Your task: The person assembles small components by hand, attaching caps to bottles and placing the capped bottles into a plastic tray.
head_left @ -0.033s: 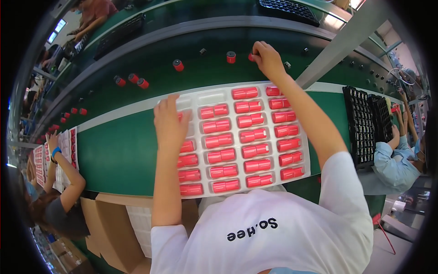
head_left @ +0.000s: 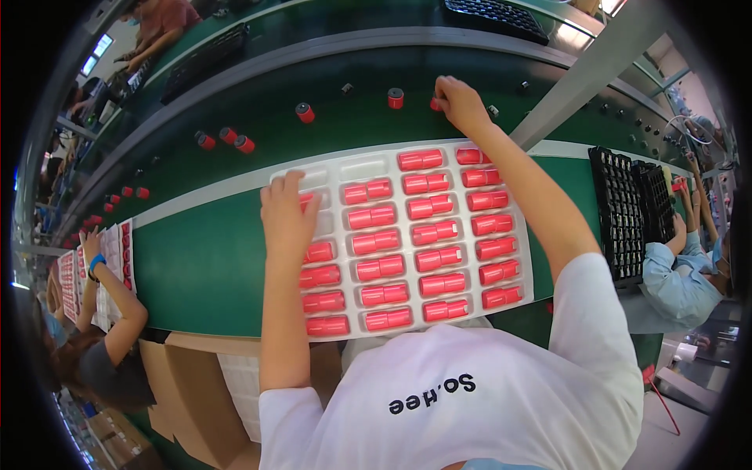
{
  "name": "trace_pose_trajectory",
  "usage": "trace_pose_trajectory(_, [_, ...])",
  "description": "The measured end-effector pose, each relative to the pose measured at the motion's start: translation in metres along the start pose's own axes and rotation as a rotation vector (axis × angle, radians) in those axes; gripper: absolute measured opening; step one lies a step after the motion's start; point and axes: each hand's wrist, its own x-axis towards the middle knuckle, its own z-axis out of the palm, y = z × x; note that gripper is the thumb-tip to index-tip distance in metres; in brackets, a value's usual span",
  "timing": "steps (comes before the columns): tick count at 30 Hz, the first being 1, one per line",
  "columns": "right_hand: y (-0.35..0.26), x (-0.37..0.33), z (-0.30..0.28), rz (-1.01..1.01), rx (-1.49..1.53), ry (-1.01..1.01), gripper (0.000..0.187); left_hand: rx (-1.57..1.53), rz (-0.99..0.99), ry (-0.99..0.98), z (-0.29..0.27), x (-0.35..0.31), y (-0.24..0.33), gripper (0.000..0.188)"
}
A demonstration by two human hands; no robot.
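White tray [head_left: 345, 169] of red caps under left hand [head_left: 286, 215] fingers flat together, right hand [head_left: 460, 102] fingers pinching red cap [head_left: 435, 103] on green belt [head_left: 258, 117]

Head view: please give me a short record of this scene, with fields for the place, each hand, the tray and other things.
place: green work table beside a dark conveyor belt
left hand: rests flat on the white tray, over a red piece
right hand: reaches onto the belt, fingers closed on a red cap
tray: mostly filled with red pieces; top left slots empty
others: loose red caps on belt; black trays at right
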Motion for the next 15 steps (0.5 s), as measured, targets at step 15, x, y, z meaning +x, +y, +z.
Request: trace_pose_trajectory(15, [0.029, 0.005, -0.039, 0.333, 0.34, -0.539, 0.027, 0.161, 0.183, -0.237, -0.014, 0.007, -0.036, 0.027])
